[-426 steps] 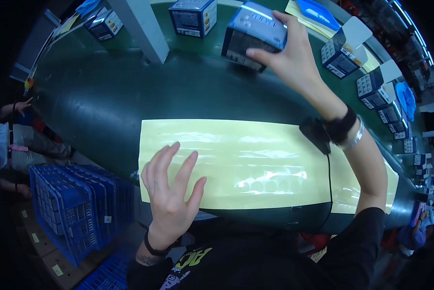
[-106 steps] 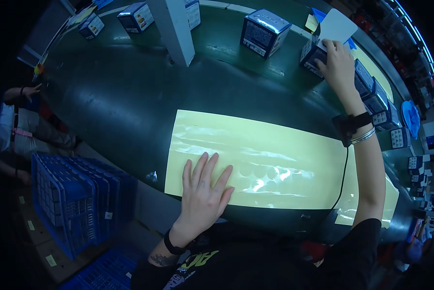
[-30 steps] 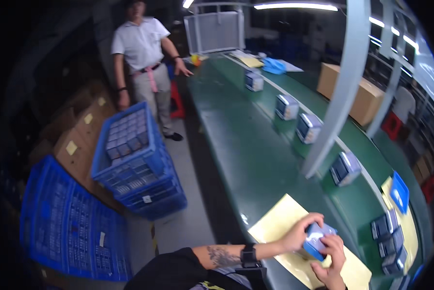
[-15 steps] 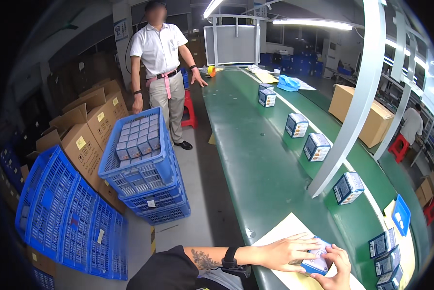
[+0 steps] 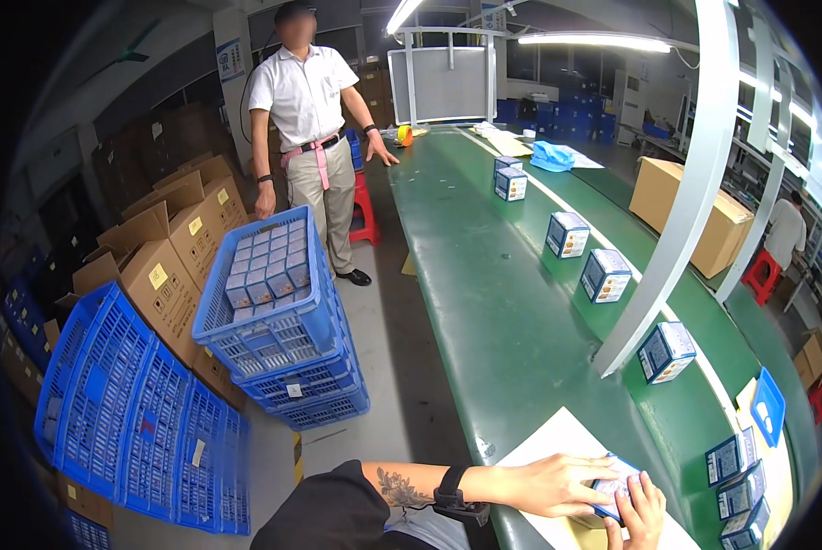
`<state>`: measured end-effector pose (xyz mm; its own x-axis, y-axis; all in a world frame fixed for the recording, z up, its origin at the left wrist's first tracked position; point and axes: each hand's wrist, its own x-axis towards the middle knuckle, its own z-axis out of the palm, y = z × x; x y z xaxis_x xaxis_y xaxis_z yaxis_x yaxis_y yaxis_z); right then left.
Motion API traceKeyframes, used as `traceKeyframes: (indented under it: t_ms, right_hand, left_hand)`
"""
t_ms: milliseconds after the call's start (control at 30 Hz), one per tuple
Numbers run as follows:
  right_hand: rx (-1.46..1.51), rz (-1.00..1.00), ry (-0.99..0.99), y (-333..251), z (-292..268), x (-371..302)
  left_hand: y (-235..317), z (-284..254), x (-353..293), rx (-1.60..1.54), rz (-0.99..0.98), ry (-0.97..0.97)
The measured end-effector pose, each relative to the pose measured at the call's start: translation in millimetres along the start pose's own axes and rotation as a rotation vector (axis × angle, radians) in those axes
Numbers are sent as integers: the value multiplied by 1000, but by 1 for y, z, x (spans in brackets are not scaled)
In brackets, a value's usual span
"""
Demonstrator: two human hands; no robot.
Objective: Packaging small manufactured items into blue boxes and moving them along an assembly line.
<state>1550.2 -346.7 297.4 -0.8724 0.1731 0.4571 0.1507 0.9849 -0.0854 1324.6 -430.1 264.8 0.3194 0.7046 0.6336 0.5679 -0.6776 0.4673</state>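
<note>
At the near end of the green table, a small blue-and-white carton (image 5: 615, 484) lies on a cream paper sheet (image 5: 547, 449). My left hand (image 5: 559, 486) reaches across from the left, its fingers laid over the carton's top and left side. On the carton's right side my right hand (image 5: 641, 515) curls its fingers around the edge. Both hands cover much of the carton, so its lower part is mostly hidden. A dark band circles my left wrist.
Several similar cartons (image 5: 666, 353) stand along the table (image 5: 466, 266), with more at the near right by a blue tray (image 5: 768, 411). A white post (image 5: 672, 202) rises from the table. Left are stacked blue crates (image 5: 278, 344) and cardboard boxes (image 5: 159, 280). A person (image 5: 306, 101) stands beyond.
The view has shifted slightly. My hands stay on the carton, and my right fingers have moved further over its top and near edge.
</note>
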Motion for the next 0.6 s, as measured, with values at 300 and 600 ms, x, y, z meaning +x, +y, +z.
traceKeyframes:
  t_ms: [300,600]
  right_hand:
    - [-83,119,44,-28,7,-2]
    - [-176,61,39,-5,10,32]
  left_hand:
    - [3,15,-7,-3,-6,116]
    - [7,29,-6,301,214,208]
